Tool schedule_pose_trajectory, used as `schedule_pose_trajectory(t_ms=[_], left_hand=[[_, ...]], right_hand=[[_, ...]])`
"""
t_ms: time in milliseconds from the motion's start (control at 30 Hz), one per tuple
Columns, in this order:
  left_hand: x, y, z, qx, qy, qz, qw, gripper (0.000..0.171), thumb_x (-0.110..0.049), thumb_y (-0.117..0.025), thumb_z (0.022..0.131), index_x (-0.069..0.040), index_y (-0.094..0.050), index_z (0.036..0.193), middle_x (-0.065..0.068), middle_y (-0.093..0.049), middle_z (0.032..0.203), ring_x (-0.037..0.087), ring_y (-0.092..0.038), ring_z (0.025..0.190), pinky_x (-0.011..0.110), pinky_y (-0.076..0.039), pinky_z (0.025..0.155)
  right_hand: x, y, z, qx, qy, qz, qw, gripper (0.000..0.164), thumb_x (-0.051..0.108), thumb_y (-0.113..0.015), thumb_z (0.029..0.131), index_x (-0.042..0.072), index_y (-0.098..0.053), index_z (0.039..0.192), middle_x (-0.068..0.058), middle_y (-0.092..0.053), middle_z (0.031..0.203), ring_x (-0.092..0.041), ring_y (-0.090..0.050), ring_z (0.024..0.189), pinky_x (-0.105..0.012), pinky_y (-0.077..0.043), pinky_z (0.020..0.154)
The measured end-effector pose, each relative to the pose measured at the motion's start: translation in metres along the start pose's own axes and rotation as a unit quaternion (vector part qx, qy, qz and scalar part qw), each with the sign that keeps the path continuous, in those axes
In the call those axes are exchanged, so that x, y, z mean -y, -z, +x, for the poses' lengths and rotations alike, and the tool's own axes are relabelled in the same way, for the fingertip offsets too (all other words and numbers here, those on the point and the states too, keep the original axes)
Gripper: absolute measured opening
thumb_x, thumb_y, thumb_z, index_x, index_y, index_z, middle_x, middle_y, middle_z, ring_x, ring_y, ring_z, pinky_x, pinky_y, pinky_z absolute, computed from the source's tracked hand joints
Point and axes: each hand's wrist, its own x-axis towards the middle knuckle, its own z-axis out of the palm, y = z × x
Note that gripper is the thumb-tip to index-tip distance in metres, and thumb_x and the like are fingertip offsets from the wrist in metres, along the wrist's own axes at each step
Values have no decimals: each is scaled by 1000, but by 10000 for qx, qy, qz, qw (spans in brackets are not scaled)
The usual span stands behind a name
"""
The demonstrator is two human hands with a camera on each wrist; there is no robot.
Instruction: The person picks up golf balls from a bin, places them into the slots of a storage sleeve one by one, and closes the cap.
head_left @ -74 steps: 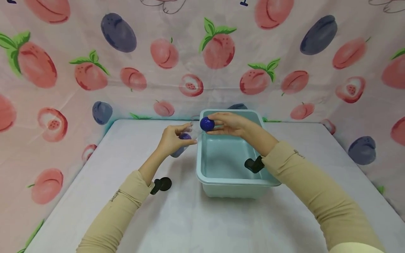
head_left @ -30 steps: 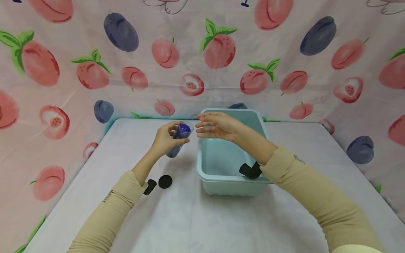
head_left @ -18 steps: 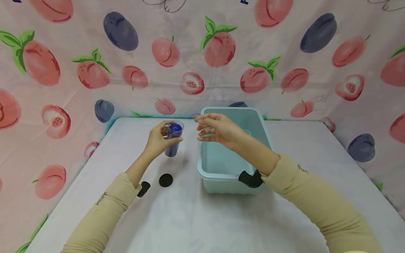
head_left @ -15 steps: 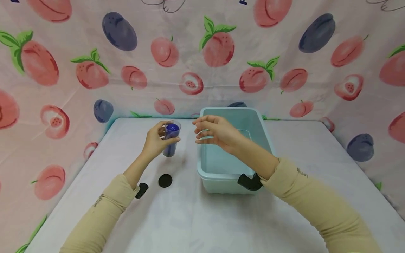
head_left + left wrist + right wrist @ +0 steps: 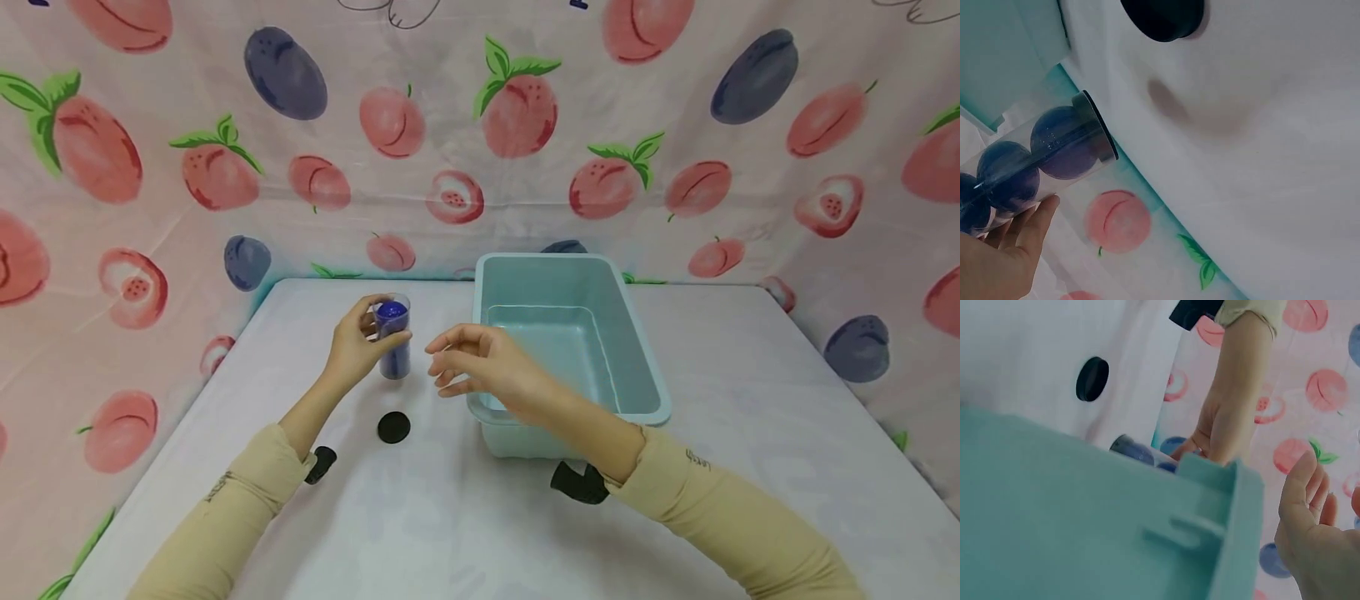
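Observation:
My left hand (image 5: 351, 346) grips a clear plastic tube (image 5: 395, 367), held roughly upright in the head view. Blue balls fill it, and the top blue ball (image 5: 392, 311) sits just below the open rim. A black base cap (image 5: 1095, 125) closes the lower end, tipped toward the table in the left wrist view. To the right of the tube, my right hand (image 5: 487, 367) holds nothing; its fingers are relaxed and slightly bent, over the bin's left side. A round black lid (image 5: 393, 427) lies on the table below the tube.
A light blue-green plastic bin (image 5: 656, 400) stands on the white-covered table (image 5: 465, 533), right of the tube. Behind hangs a fruit-patterned cloth (image 5: 525, 192). Black devices stick out by both sleeves, one beside the left cuff (image 5: 321, 464).
Earlier, my right hand held a blue ball, which then went into the tube. The left hand has since moved the tube leftward and upright. My right hand has come down and nearer.

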Motion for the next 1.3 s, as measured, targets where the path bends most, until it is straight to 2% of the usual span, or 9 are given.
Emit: schedule_pose_trajectory(t_ms=[233,433,533,700,867,967,1067,1200,1300], left_hand=[[9,5,-3,-199,120,-237,9994,57,-15,-76,79,-9,-50,130,24,-61,121,38,-58,115,52,-45,99],[18,12,-8,-352,368,-261,9984,59,-17,-77,79,-8,-50,131,24,-61,121,36,-57,115,51,-44,100],[22,15,-10,-421,461,-210,9978,60,-18,-78,78,-9,-51,131,24,-62,121,36,-57,115,50,-45,99],[26,20,-12,-506,454,-223,9974,61,-17,-79,76,-9,-53,130,24,-65,115,32,-60,112,48,-49,95],[28,23,-13,-438,410,-332,9976,62,-17,-80,76,-10,-53,131,23,-65,115,29,-61,110,43,-50,93],[32,25,-14,-357,413,-365,9978,61,-16,-79,76,-11,-53,131,21,-64,118,29,-61,111,38,-52,91],[37,27,-14,-316,454,-352,9978,61,-16,-79,76,-11,-53,132,20,-63,121,26,-61,110,33,-53,89],[43,30,-14,-314,469,-310,9979,62,-18,-79,76,-11,-53,132,19,-62,123,16,-62,106,25,-52,87],[45,32,-14,-304,441,-317,9981,62,-18,-79,76,-11,-53,132,20,-63,122,7,-62,100,20,-52,85]], right_hand=[[-20,-15,-2,361,634,-419,9965,27,6,-57,91,-7,-56,115,-18,-62,100,-8,-63,81,-34,-57,81],[-38,-32,0,349,956,-995,9898,25,6,-64,87,-2,-61,110,-21,-63,101,-4,-59,82,-21,-54,76],[-49,-39,4,370,1100,-1253,9853,24,4,-66,85,-2,-62,108,-20,-63,101,-6,-59,84,-19,-53,77],[-63,-48,9,351,1281,-1923,9723,25,5,-69,83,1,-62,107,-13,-65,98,-18,-61,89,-24,-54,80],[-76,-54,14,233,1381,-2313,9628,27,6,-71,82,2,-63,107,-12,-65,98,-29,-60,93,-20,-52,79],[-85,-57,20,133,1473,-2442,9584,29,7,-71,81,1,-62,108,-13,-66,101,-30,-60,93,-20,-52,79],[-93,-59,27,1,1545,-2563,9542,33,8,-72,82,1,-61,112,-15,-65,106,-31,-60,97,-26,-53,83],[-102,-61,36,-226,1500,-2688,9512,40,12,-71,83,0,-57,119,-16,-62,118,-30,-58,108,-35,-52,90],[-107,-62,43,-409,1452,-2835,9470,44,15,-72,84,1,-55,122,-15,-60,122,-29,-56,112,-35,-51,92]])
